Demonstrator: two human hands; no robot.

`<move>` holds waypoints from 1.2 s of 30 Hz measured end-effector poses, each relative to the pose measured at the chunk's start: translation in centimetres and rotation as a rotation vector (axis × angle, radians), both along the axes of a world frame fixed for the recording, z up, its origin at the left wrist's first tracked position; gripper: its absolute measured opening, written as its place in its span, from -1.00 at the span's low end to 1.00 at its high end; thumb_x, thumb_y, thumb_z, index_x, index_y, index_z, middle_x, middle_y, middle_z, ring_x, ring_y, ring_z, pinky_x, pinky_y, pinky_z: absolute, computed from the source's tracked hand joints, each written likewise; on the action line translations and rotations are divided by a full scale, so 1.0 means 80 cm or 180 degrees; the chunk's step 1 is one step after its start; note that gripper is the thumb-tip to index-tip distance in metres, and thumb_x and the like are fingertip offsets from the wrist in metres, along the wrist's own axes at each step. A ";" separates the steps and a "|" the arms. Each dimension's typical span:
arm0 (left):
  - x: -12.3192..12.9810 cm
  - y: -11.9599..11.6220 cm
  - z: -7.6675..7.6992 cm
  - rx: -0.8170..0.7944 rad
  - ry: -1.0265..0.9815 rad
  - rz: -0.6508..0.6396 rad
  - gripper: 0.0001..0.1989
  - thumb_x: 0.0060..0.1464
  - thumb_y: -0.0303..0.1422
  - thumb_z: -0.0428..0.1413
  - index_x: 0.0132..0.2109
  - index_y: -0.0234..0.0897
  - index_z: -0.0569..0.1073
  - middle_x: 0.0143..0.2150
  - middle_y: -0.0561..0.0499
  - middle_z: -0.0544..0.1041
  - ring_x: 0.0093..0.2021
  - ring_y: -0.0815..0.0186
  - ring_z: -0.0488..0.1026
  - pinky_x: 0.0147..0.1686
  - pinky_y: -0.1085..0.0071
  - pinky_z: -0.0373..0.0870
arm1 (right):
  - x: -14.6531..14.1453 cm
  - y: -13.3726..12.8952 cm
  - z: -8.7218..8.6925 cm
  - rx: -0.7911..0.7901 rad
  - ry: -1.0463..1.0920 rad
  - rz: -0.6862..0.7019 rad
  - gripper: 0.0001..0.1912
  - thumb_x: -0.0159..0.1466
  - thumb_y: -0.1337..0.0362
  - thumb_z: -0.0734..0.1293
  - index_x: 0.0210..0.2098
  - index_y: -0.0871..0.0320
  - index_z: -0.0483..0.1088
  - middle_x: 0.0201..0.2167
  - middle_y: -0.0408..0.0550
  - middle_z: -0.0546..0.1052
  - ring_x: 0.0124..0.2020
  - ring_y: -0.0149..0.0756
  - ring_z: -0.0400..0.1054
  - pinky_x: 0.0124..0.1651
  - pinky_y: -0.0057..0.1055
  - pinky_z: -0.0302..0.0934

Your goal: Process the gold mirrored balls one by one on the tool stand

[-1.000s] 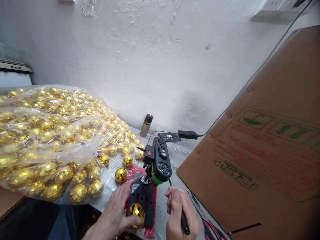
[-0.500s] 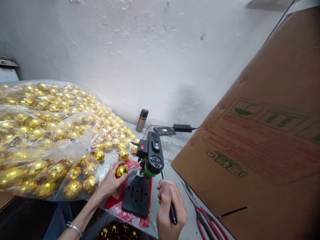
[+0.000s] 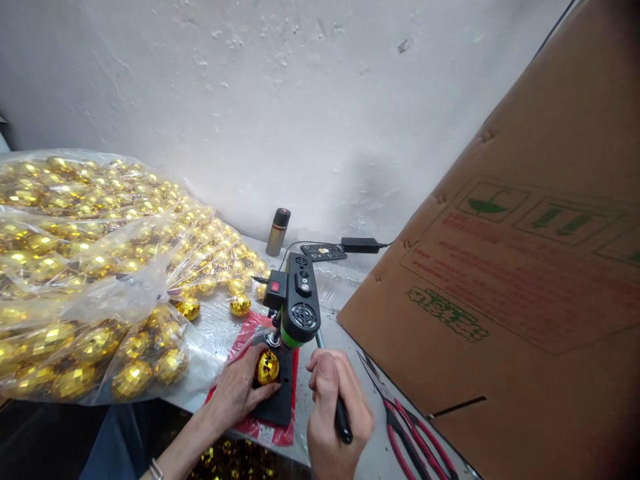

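Observation:
My left hand (image 3: 236,390) is closed round a gold mirror-faceted ball (image 3: 269,367), with the thumb along its near side. It holds the ball over the black base plate (image 3: 280,407) of a small bench drill press (image 3: 303,283), just below the press head. Whether the ball touches the plate or the drill tip I cannot tell. On the right, my right hand (image 3: 336,417) is wrapped around the black grip (image 3: 343,423) of the press's lever. Red plastic sheeting (image 3: 240,430) lies under the base.
A clear bag (image 3: 115,300) full of gold balls fills the left side, and loose balls (image 3: 240,305) lie near it. Behind the press stand a spray can (image 3: 278,232) and a black power adapter (image 3: 360,245). Red-handled shears (image 3: 415,433) rest beside a large cardboard box (image 3: 500,267).
My left hand has carried the ball rightward and toward me, from beside the press to over its base plate. My right hand stays on the lever grip. The view has shifted slightly.

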State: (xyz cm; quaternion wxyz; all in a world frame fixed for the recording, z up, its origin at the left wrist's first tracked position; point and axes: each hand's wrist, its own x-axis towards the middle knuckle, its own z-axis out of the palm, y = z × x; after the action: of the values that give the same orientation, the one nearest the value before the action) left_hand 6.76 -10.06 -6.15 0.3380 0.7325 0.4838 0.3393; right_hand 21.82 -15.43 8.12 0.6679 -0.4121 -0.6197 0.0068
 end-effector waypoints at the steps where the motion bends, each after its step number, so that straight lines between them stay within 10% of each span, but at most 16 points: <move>1: 0.000 0.000 -0.001 -0.0003 0.0038 -0.0002 -0.41 0.19 -0.23 0.31 0.33 -0.12 0.42 0.20 -0.18 0.70 0.16 -0.11 0.69 0.17 0.00 0.63 | 0.000 -0.001 -0.001 -0.0006 -0.0004 -0.0003 -0.69 0.57 0.43 0.20 -0.33 0.07 0.32 -0.44 -0.24 0.39 -0.46 -0.46 0.33 -0.38 -0.52 0.22; 17: 0.026 0.011 0.010 0.0364 0.0730 0.0056 -0.57 0.04 -0.21 0.37 0.06 -0.19 0.58 0.02 -0.18 0.72 0.07 -0.18 0.66 0.12 -0.07 0.53 | 0.003 -0.003 0.002 -0.0012 -0.0140 -0.0015 -0.70 0.55 0.46 0.21 -0.31 0.07 0.32 -0.44 -0.24 0.40 -0.48 -0.47 0.34 -0.42 -0.54 0.21; 36: 0.031 0.008 -0.004 0.0268 0.0674 0.0104 -0.59 -0.03 -0.24 0.35 0.00 -0.20 0.59 -0.10 -0.12 0.68 -0.06 -0.12 0.60 0.05 -0.01 0.45 | -0.013 0.009 -0.074 0.0559 0.0189 -0.0573 -0.62 0.54 0.38 0.22 -0.44 0.07 0.31 -0.47 -0.20 0.42 -0.51 -0.42 0.33 -0.43 -0.43 0.16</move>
State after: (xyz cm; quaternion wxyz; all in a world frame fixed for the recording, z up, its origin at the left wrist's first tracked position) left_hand 9.25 -9.43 -6.47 0.2483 0.7698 0.5140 0.2855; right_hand 20.82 -14.73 2.18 0.7174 -0.4055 -0.5583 -0.0953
